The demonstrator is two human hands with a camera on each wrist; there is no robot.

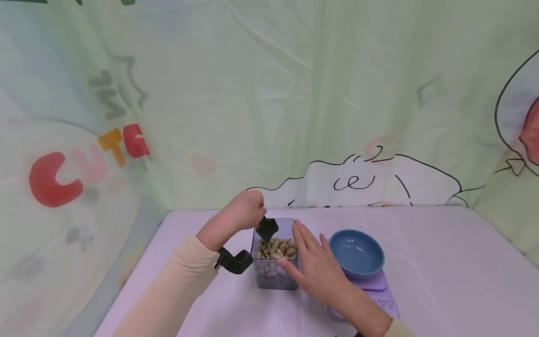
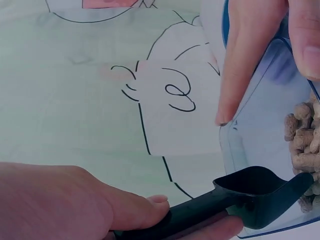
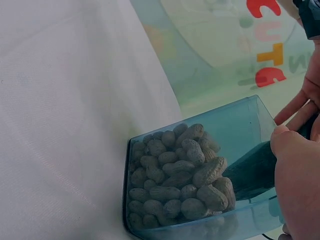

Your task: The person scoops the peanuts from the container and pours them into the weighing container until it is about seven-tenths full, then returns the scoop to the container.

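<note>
My left hand (image 1: 246, 209) grips the handle of a black scoop (image 2: 250, 195) and tips it down into a clear bluish plastic container (image 1: 275, 281). The scoop's bowl is at the unshelled peanuts (image 3: 175, 175) that fill the lower part of the container. In the left wrist view the bowl's inside looks dark, and no peanuts show in it. With its fingers straight, my right hand (image 1: 317, 269) lies along the container's right side, its thumb at the near rim.
To the right, a blue bowl (image 1: 357, 252) stands on a purple kitchen scale (image 1: 385, 299), close beside my right hand. A pale cloth covers the table (image 1: 442, 276). Printed curtains (image 1: 269, 117) hang behind the table and at its sides.
</note>
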